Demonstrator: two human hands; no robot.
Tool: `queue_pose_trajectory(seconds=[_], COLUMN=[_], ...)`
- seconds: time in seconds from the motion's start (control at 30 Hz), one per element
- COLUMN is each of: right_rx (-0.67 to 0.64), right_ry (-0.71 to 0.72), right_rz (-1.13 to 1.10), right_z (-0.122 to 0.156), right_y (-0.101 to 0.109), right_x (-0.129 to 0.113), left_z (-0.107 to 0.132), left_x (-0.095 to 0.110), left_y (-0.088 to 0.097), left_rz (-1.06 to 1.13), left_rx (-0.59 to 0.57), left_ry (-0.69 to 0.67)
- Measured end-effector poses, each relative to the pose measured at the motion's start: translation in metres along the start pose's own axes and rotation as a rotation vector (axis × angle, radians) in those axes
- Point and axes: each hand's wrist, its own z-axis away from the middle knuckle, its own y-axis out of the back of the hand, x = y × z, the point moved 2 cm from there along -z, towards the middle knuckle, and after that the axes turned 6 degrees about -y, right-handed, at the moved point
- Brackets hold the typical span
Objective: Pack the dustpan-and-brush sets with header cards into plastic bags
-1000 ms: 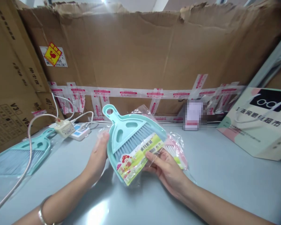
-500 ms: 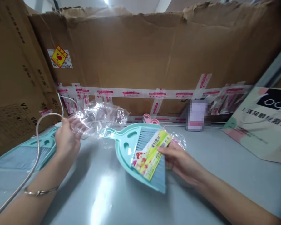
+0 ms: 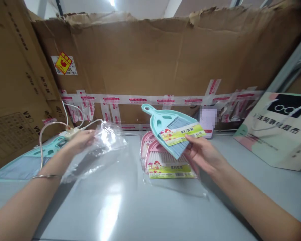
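My right hand (image 3: 204, 152) grips a light-blue dustpan and brush set (image 3: 163, 122) by its wide end, thumb on the yellow-green label card (image 3: 188, 132). Its handle points up and left, and the set is held above the table. Under it lie pink dustpan and brush sets (image 3: 170, 164) in clear wrapping, with a similar label. My left hand (image 3: 85, 139) is closed on a crumpled clear plastic bag (image 3: 110, 139), which hangs down over the tabletop. Another light-blue dustpan and brush set (image 3: 27, 164) lies at the left, partly behind my left forearm.
A white power strip (image 3: 71, 134) with cables sits behind my left wrist. A large cardboard box (image 3: 140, 67) walls off the back of the grey table (image 3: 90, 214). A blurred upright phone-like thing (image 3: 207, 122) and a paper bag (image 3: 273, 144) stand at the right.
The light-blue set has moved up and right with my right hand, tilting and uncovering the pink sets. My left hand has closed and moved right, and the plastic bag now hangs apart from the set.
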Motion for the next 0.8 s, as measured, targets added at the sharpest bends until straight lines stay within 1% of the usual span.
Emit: queue_pose_trajectory(seconds=[0.1,0.13,0.2,0.3,0.37,0.43,0.47,0.5,0.53,0.57,0.6,0.63,0.67,0.7,0.73,0.8], right_rx=[-0.006,-0.008,-0.017,-0.049,-0.089,-0.134,-0.153,-0.172,-0.193,-0.215,-0.24,-0.268,-0.295,-0.321,-0.345,-0.382], right_ry=[-0.034,-0.042,-0.052,-0.063,-0.085,-0.115,-0.13,-0.146,-0.16,-0.172,-0.185,-0.2,-0.215,-0.227,-0.234,-0.23], right_rz=[0.072,0.098,0.131,0.153,0.173,0.189,0.195,0.202,0.209,0.214,0.217,0.22,0.223,0.228,0.235,0.257], right_z=[0.003,0.004,0.007,0.011,0.013,0.016,0.017,0.018,0.019,0.02,0.021,0.023,0.024,0.025,0.027,0.03], right_y=[-0.002,-0.003,-0.006,-0.009,-0.011,-0.013,-0.014,-0.015,-0.016,-0.017,-0.018,-0.019,-0.02,-0.021,-0.022,-0.024], right_x=[0.011,0.012,0.014,0.017,0.02,0.024,0.026,0.027,0.028,0.028,0.028,0.028,0.028,0.029,0.03,0.033], left_z=[-0.012,-0.016,-0.023,-0.026,-0.025,-0.02,-0.015,-0.01,-0.003,0.005,0.014,0.025,0.034,0.043,0.049,0.056], left_x=[-0.022,-0.028,-0.037,-0.046,-0.044,-0.031,-0.021,-0.011,0.0,0.009,0.016,0.022,0.026,0.027,0.026,0.019], left_y=[-0.024,-0.03,-0.039,-0.044,-0.043,-0.044,-0.046,-0.049,-0.053,-0.06,-0.068,-0.075,-0.081,-0.086,-0.089,-0.091], left_rz=[-0.255,-0.318,-0.414,-0.496,-0.53,-0.525,-0.477,-0.395,-0.273,-0.11,0.043,0.146,0.198,0.226,0.237,0.245], left_rx=[-0.114,-0.125,-0.122,-0.086,-0.058,-0.018,-0.005,-0.019,-0.057,-0.142,-0.294,-0.4,-0.441,-0.44,-0.41,-0.311], left_ry=[-0.052,-0.088,-0.169,-0.283,-0.347,-0.416,-0.427,-0.405,-0.339,-0.203,-0.026,0.096,0.172,0.223,0.247,0.263])
